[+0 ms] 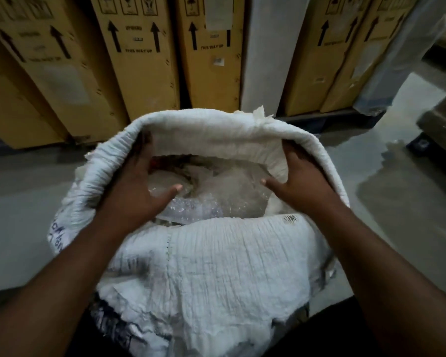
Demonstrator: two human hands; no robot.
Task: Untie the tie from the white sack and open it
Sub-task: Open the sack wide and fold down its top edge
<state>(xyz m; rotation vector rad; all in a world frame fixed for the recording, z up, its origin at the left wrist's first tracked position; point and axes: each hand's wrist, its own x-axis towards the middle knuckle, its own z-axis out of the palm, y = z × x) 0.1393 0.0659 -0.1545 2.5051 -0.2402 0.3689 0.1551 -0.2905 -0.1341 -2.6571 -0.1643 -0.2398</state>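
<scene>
The white woven sack (216, 266) stands in front of me with its mouth spread wide and its rim (204, 122) rolled outward. My left hand (137, 186) grips the left side of the rim, fingers inside the fold and thumb pointing inward. On the right side of the rim my right hand (301, 179) holds the fabric the same way. Clear crumpled plastic and bubble wrap (216, 197) fill the inside. No tie is visible anywhere in view.
Tall yellow-brown cardboard boxes (139, 60) with arrow marks stand in a row just behind the sack, with a white panel (268, 52) among them. Grey floor (397, 197) lies on both sides. Another box corner (443, 124) sits at the right.
</scene>
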